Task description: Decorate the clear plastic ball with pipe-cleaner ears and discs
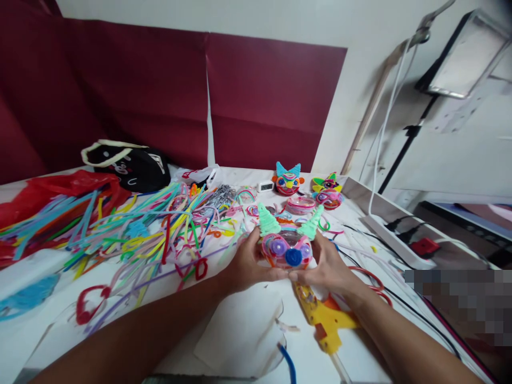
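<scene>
Between my hands is a pipe-cleaner face figure [286, 248] with green pointed ears, purple round eyes and a blue nose on a clear round body. My left hand [248, 262] grips its left side, thumb beneath. On the other side my right hand [326, 265] holds it the same way, the thumbs nearly meeting below the nose. A yellow glue gun [326, 320] lies on the table under my right forearm. A short blue pipe cleaner [288, 362] rests near the front edge.
Piled pipe cleaners [160, 224] cover the left side, beside a red plastic bag [80, 186] and a black bag [138, 170]. Behind stand a blue-eared figure [288, 180] and a yellow-green one [328, 189]. A power strip [400, 240] and cables are at right.
</scene>
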Available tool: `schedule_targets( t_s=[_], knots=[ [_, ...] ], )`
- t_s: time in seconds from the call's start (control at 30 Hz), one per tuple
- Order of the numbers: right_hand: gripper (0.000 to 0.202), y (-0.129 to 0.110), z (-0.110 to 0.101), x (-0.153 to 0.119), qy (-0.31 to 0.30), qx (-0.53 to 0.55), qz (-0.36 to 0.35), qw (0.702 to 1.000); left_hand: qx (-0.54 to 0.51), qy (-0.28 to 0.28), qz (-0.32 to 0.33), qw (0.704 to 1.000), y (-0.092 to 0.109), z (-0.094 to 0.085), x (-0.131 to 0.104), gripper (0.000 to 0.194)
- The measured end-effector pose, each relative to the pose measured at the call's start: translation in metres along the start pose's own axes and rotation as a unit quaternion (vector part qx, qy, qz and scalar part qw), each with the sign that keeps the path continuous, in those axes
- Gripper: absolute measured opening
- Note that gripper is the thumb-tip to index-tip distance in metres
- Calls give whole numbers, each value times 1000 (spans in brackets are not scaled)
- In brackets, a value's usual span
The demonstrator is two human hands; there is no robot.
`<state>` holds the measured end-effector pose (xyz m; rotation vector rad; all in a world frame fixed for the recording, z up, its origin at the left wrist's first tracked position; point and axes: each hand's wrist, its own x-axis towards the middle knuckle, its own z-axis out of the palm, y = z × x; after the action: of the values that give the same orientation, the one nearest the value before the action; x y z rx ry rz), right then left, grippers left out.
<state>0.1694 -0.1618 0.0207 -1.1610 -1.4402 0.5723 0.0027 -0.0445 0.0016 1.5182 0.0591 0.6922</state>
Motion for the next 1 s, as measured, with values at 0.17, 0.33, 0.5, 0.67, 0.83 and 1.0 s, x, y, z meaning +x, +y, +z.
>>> schedule_targets(
  t_s=[0.17, 0.33, 0.5, 0.67, 0.83, 1.0],
  knots=[
    [75, 3, -1, -1, 1, 11, 0, 1000, -14, 4, 3, 1000, -2, 1, 0, 81],
    [76, 3, -1, 0, 2, 2, -11, 1000, -17, 1, 15, 1000, -4, 2, 0, 81],
    [74, -2, -1, 1, 6, -10, -25, 1000, 2, 18, 22, 1000, -3, 3, 0, 75],
    [72, -1, -2, 1, 9, -26, -27, 999, -11, 7, 23, 1000, -4, 2, 1, 74],
    [74, 3, -2, 1, 16, -47, -27, 998, -33, -2, 24, 999, -3, 2, 2, 75],
    [72, 1, -1, 2, 9, -41, -18, 999, -23, 10, 17, 1000, -3, 1, 1, 70]
  ],
)
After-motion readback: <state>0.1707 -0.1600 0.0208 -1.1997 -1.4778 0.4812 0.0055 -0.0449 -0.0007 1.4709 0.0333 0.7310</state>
